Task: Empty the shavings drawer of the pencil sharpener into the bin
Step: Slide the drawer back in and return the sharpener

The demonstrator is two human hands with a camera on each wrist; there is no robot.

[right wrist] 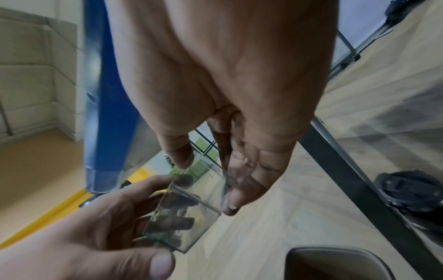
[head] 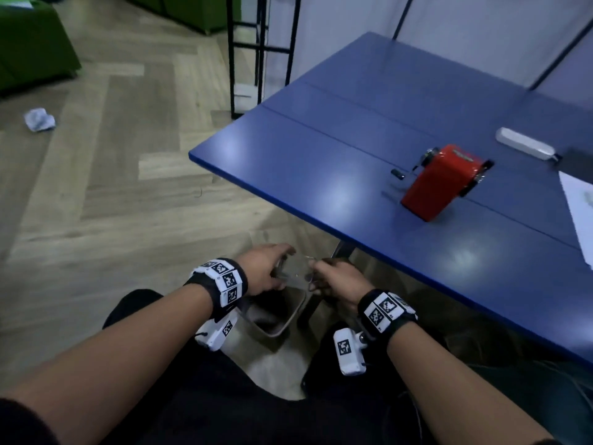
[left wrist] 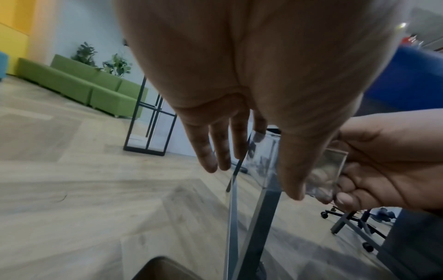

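A seated person leaned forward with both bare forearms stretched out, each wrist wrapped in a black band carrying black-and-white square markers. Between the two hands was a small clear plastic shavings drawer (right wrist: 184, 214), held in the air just above a grey-brown bin (head: 282, 319) that stood on the wooden floor (head: 106, 194) between the person's knees and the table leg. The left hand (head: 264, 269) gripped one end of the drawer, thumb on one side and fingers curled round the other. The right hand (head: 335, 279) pinched the opposite end between thumb and fingers. Through the clear walls, dark flecks of shavings showed inside (the motion blur made it hard to tell how much lay in there). From the right wrist view the drawer sat tilted, one corner dipping lower, and the rounded rim of the bin showed below and to the side of it.

Up on the blue table (head: 337, 139), well apart from the hands, stood the red pencil sharpener (head: 439, 184) with its crank handle at the far end. Near it lay a white oblong device (head: 524, 147), and a white sheet of paper (head: 577, 210) reached the table's right edge. A crumpled piece of pale paper (head: 39, 119) lay on the floor far off to the left, near a green sofa (head: 32, 43)
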